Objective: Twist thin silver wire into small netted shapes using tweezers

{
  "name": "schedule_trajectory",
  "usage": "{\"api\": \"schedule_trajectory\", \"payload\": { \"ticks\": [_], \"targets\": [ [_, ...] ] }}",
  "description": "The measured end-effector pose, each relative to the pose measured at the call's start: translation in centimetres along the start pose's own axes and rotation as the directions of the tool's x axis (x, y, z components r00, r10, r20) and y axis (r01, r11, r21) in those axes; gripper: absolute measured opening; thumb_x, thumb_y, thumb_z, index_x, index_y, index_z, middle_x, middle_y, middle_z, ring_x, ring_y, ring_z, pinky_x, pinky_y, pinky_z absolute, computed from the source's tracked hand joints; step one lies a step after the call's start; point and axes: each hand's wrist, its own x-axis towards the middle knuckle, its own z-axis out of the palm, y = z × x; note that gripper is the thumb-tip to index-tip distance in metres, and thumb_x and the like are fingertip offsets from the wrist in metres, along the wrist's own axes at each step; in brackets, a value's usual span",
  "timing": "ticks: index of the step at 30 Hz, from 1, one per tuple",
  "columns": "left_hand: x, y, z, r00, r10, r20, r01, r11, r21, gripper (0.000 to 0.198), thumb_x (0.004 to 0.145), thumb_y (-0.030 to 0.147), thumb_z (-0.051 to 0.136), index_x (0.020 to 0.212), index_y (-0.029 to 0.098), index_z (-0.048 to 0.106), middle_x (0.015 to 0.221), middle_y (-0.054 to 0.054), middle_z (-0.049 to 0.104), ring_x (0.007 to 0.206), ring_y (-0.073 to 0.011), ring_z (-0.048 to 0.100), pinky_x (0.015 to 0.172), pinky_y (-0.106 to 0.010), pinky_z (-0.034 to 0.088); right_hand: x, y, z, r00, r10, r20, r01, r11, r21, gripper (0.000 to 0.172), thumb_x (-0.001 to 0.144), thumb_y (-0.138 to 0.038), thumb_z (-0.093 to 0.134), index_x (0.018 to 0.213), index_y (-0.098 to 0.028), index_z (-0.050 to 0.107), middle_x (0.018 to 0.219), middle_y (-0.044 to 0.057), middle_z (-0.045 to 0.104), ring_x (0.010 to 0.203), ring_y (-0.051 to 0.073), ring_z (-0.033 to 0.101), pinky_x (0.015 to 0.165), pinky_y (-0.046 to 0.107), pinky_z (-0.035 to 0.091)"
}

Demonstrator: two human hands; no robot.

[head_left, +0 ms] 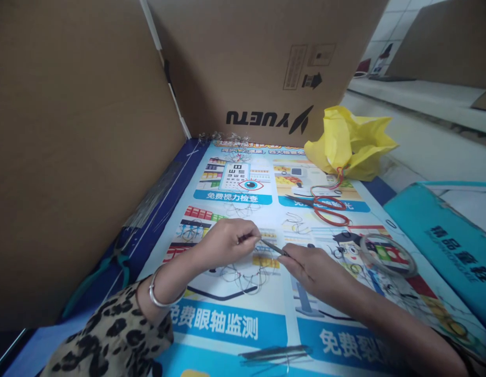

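Note:
My left hand [237, 241] is closed in a pinch over the middle of the printed poster; what its fingertips hold is too small to make out. In my right hand [305, 264] is a slim, pointed metal tool like tweezers [273, 247], its tip meeting the left fingertips. Under both hands lies a tangle of thin wire loops [246, 276]. Scissors with red handles [331, 210] rest beyond my right hand. To the right is a clear round coil [390, 255]. A bundle of dark thin strands [276, 354] lies close to me.
Cardboard panels [266, 68] rise at the back and left. Pliers with teal handles [119, 257] lie along the left edge. A crumpled yellow bag [348, 144] stands at the back right, with a teal box [442, 246] nearer. More wire loops [243, 209] are scattered on the poster [262, 327].

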Motion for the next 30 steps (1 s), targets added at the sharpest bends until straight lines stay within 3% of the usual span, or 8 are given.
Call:
{"api": "schedule_trajectory", "payload": {
  "ticks": [4,10,15,20,30],
  "targets": [
    [0.0,-0.3,-0.6,0.995,0.037,0.098,-0.031,0.998,-0.059,0.017,0.077,0.011,0.047,0.072,0.016,0.062,0.066,0.001,0.065,0.060,-0.0083,0.056,0.056,-0.019,0.040,0.0,0.6,-0.4,0.996,-0.081,0.039,0.084,0.993,-0.080,0.034,0.091,-0.043,0.029,0.077,-0.020,0.051,0.074,0.006,0.062,0.064,0.017,0.056,0.056,0.027,0.031],
    [0.0,-0.5,-0.5,0.984,0.046,0.174,-0.034,0.997,-0.074,0.019,0.078,0.013,0.045,0.073,0.016,0.063,0.070,-0.001,0.066,0.063,-0.0095,0.057,0.059,-0.020,0.043,-0.1,1.2,-0.1,0.990,-0.129,-0.056,0.113,0.967,-0.230,0.033,0.089,-0.044,0.035,0.076,-0.020,0.053,0.070,0.006,0.061,0.063,0.018,0.055,0.053,0.027,0.030],
    [0.0,-0.7,-0.1,0.999,0.016,0.029,-0.016,1.000,-0.009,0.015,0.076,0.012,0.047,0.071,0.016,0.060,0.064,0.000,0.062,0.058,-0.0088,0.053,0.056,-0.020,0.040,0.1,0.8,0.1,1.000,-0.030,-0.006,0.030,0.999,-0.033,0.031,0.091,-0.042,0.031,0.080,-0.020,0.050,0.075,0.005,0.061,0.066,0.017,0.055,0.057,0.027,0.033],
    [-0.1,-0.8,0.4,0.997,0.008,-0.076,-0.007,1.000,0.014,0.016,0.073,0.009,0.046,0.069,0.016,0.060,0.062,0.001,0.061,0.056,-0.0083,0.051,0.054,-0.020,0.039,0.0,0.6,-0.2,0.999,0.033,-0.001,-0.032,0.980,0.195,0.033,0.092,-0.042,0.029,0.069,-0.021,0.041,0.065,0.000,0.054,0.060,0.013,0.048,0.055,0.026,0.031],
    [-0.4,-0.3,1.5,0.992,-0.009,-0.125,0.017,0.998,0.059,0.013,0.072,0.010,0.048,0.067,0.015,0.059,0.060,0.000,0.061,0.055,-0.0090,0.052,0.053,-0.019,0.041,-0.1,0.0,0.1,0.999,0.020,0.029,-0.025,0.981,0.190,0.032,0.092,-0.042,0.028,0.070,-0.022,0.039,0.067,0.000,0.052,0.062,0.014,0.048,0.056,0.026,0.030]
  ]
}}
